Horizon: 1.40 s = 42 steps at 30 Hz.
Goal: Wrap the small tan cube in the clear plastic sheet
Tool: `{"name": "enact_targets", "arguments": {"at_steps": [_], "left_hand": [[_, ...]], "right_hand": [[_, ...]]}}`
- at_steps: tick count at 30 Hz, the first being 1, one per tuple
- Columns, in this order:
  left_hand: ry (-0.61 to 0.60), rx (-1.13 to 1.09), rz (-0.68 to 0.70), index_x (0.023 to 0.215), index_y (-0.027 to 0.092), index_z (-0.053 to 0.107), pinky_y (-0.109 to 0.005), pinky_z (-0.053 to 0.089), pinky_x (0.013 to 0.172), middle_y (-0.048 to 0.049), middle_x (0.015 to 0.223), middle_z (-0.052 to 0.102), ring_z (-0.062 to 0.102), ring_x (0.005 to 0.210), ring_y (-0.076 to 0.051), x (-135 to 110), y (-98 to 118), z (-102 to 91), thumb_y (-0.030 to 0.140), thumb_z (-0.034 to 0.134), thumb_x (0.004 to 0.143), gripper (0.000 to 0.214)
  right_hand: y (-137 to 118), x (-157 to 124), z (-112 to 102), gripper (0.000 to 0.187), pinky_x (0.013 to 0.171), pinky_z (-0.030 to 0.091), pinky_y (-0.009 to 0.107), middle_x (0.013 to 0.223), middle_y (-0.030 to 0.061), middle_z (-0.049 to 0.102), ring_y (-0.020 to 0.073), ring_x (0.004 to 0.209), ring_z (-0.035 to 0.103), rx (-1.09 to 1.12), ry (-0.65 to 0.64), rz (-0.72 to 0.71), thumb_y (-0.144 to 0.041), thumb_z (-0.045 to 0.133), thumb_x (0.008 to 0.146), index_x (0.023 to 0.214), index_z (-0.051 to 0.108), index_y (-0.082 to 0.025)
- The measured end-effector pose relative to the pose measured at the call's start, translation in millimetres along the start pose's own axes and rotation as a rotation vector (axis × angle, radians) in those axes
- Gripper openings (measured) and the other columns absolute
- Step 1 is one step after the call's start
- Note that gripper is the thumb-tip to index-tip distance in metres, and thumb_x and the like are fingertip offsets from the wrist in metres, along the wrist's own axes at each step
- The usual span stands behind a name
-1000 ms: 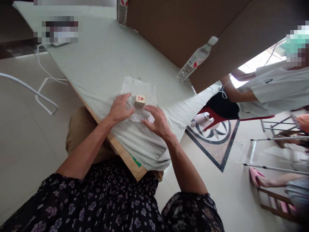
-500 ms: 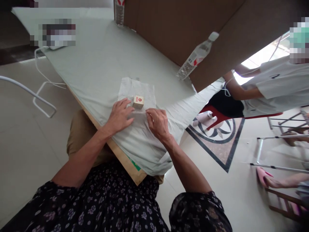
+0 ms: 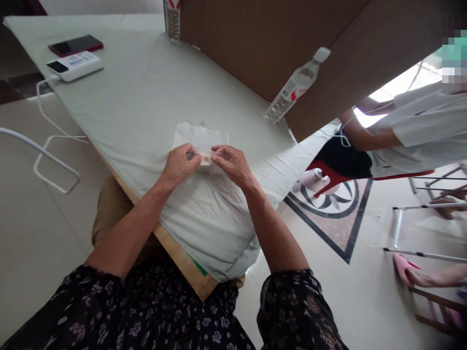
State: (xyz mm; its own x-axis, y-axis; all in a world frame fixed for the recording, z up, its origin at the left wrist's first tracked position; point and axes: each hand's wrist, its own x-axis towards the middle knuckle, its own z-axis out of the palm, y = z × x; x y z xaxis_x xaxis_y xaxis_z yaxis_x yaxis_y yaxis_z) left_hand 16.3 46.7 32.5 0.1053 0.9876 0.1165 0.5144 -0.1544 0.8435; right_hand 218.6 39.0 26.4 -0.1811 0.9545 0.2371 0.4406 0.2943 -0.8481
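Observation:
A small cream box [image 3: 205, 159] with a red mark lies on a thin, whitish, see-through sheet of paper [image 3: 202, 133] on the table. The near part of the sheet is folded up over the box, whose print shows faintly through it. At the box's left end, my left hand [image 3: 181, 164] pinches the folded sheet between thumb and fingers. My right hand [image 3: 232, 165] does the same at the right end, its fingers bent and thumb close to the box. Fingers and paper partly hide the box.
A water bottle [image 3: 296, 87] leans against a brown cardboard panel [image 3: 255, 43]; another bottle [image 3: 172, 20] stands farther back. A phone [image 3: 76, 45] and a white power bank [image 3: 75, 65] with a cable lie at the far left. To the right sits a person in a white shirt [image 3: 419, 129].
My hands have lifted the sheet's near edge and folded it over the box. Both hands now close in at the box's two ends; my left fingers were spread before.

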Motion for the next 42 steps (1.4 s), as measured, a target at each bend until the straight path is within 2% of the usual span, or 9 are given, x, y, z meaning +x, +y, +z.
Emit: {"name": "enact_targets", "arguments": {"at_steps": [3, 7, 19, 22, 26, 30, 33, 38, 42], "left_hand": [[0.012, -0.097, -0.028, 0.079, 0.019, 0.065, -0.029, 0.045, 0.068, 0.0007, 0.075, 0.065, 0.056, 0.072, -0.015, -0.4, -1.7, 4.6, 0.030, 0.062, 0.076, 0.011], [0.010, -0.166, -0.030, 0.075, 0.020, 0.064, -0.027, 0.043, 0.065, 0.0017, 0.072, 0.064, 0.053, 0.070, -0.014, -7.6, -4.2, 5.1, 0.029, 0.062, 0.073, 0.010], [-0.018, -0.221, -0.076, 0.069, 0.020, 0.060, -0.026, 0.035, 0.059, 0.0036, 0.064, 0.055, 0.046, 0.065, -0.013, -22.6, -3.0, 4.8, 0.038, 0.067, 0.066, 0.019], [-0.027, -0.218, -0.067, 0.067, 0.021, 0.058, -0.026, 0.036, 0.060, 0.0035, 0.064, 0.055, 0.047, 0.065, -0.013, -22.0, -2.3, 4.3, 0.037, 0.065, 0.067, 0.018], [-0.042, -0.217, -0.071, 0.067, 0.020, 0.059, -0.027, 0.038, 0.061, 0.0040, 0.064, 0.057, 0.049, 0.064, -0.013, -21.6, -0.2, 2.4, 0.032, 0.066, 0.069, 0.014], [-0.048, -0.183, -0.052, 0.067, 0.020, 0.059, -0.027, 0.040, 0.062, 0.0044, 0.063, 0.058, 0.049, 0.063, -0.013, -19.6, 0.9, 2.3, 0.027, 0.066, 0.070, 0.011], [-0.041, -0.144, -0.034, 0.069, 0.020, 0.059, -0.028, 0.043, 0.065, 0.0038, 0.065, 0.059, 0.052, 0.065, -0.014, -20.7, 0.7, 0.2, 0.026, 0.064, 0.073, 0.009], [-0.053, -0.072, -0.013, 0.099, 0.019, 0.068, -0.030, 0.049, 0.075, -0.0001, 0.085, 0.068, 0.060, 0.076, -0.016, -27.2, -7.7, -18.2, 0.032, 0.071, 0.076, 0.027], [-0.043, 0.090, -0.061, 0.113, 0.018, 0.069, -0.031, 0.050, 0.072, 0.0012, 0.078, 0.064, 0.058, 0.070, -0.017, -26.4, -18.6, -31.8, 0.026, 0.066, 0.079, 0.035]], "right_hand": [[9.4, 3.1, 5.4, 0.024, 0.086, 0.054, 0.035, 0.101, 0.0063, 0.077, 0.0200, 0.092, 0.070, 0.173, 0.000, 0.070, -0.045, 0.069, 0.087, 0.084, 0.064, -0.022], [8.5, -8.7, 12.9, 0.022, 0.075, 0.051, 0.031, 0.085, 0.0017, 0.073, 0.0166, 0.079, 0.064, 0.157, 0.068, 0.118, -0.044, 0.071, 0.084, 0.084, 0.066, -0.022], [5.8, -27.7, 21.4, 0.018, 0.070, 0.050, 0.030, 0.077, -0.0003, 0.069, 0.0161, 0.072, 0.060, 0.149, 0.130, 0.146, -0.041, 0.069, 0.082, 0.083, 0.065, -0.024], [8.9, -29.2, 16.2, 0.014, 0.079, 0.054, 0.037, 0.084, 0.0019, 0.072, 0.0197, 0.079, 0.064, 0.019, 0.235, 0.109, -0.038, 0.064, 0.087, 0.089, 0.065, -0.025], [-9.1, -47.3, 5.2, 0.015, 0.106, 0.045, 0.054, 0.117, 0.0105, 0.075, 0.0315, 0.116, 0.064, -0.413, 0.389, -0.092, -0.028, 0.056, 0.095, 0.103, 0.069, -0.026], [-33.8, -63.7, 15.2, 0.024, 0.106, 0.044, 0.050, 0.126, 0.0106, 0.074, 0.0302, 0.121, 0.064, -0.628, 0.145, -0.269, -0.025, 0.050, 0.103, 0.116, 0.071, -0.027], [-35.2, -62.7, 30.7, 0.030, 0.105, 0.045, 0.046, 0.133, 0.0108, 0.073, 0.0291, 0.126, 0.062, -0.692, -0.008, -0.325, -0.022, 0.051, 0.103, 0.128, 0.067, -0.025], [-28.7, -56.2, 38.4, 0.028, 0.103, 0.043, 0.045, 0.134, 0.0117, 0.072, 0.0287, 0.125, 0.062, -0.747, -0.021, -0.297, -0.025, 0.049, 0.106, 0.128, 0.065, -0.024], [-33.2, -54.6, 37.3, 0.025, 0.099, 0.039, 0.045, 0.127, 0.0096, 0.073, 0.0284, 0.117, 0.060, -0.828, -0.030, -0.315, -0.027, 0.053, 0.105, 0.127, 0.064, -0.026]]}}
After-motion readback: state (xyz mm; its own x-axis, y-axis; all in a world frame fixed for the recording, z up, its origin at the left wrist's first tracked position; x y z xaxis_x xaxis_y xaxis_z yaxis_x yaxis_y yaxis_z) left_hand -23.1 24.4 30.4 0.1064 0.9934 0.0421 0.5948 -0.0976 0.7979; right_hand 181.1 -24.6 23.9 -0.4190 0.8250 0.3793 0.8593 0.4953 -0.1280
